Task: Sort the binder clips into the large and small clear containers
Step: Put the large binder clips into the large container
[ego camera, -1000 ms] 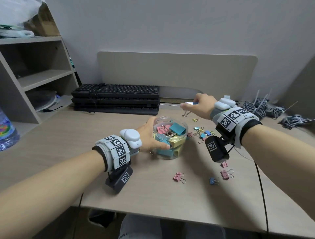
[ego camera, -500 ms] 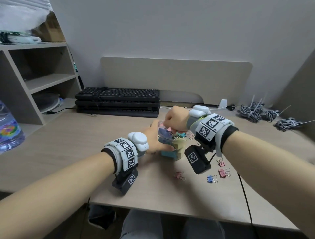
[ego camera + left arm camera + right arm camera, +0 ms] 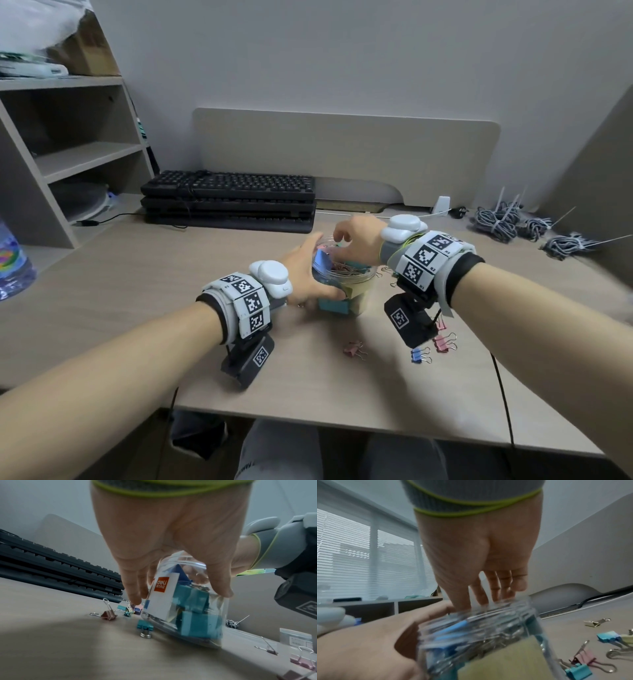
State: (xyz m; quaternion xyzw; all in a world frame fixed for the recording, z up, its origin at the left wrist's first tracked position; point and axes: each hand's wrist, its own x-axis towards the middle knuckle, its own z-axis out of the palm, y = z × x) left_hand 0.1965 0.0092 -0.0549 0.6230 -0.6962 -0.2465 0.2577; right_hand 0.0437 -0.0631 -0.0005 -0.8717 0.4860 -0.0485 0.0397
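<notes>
Your left hand [image 3: 305,274] grips the clear container [image 3: 346,291] (teal, yellow clips inside); right hand [image 3: 356,240] spreads its fingers over the rim. Loose clips [image 3: 354,349] dot the desk [image 3: 137,281].

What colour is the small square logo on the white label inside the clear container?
Orange-red logo, clearest in the left wrist view.

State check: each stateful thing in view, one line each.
Clear plastic container: upright on the desk, lid off, holding binder clips.
Left hand: grips the container's side.
Right hand: fingers straight, over the container's mouth.
Pink binder clip: loose on the desk.
Blue binder clip: loose on the desk.
</notes>
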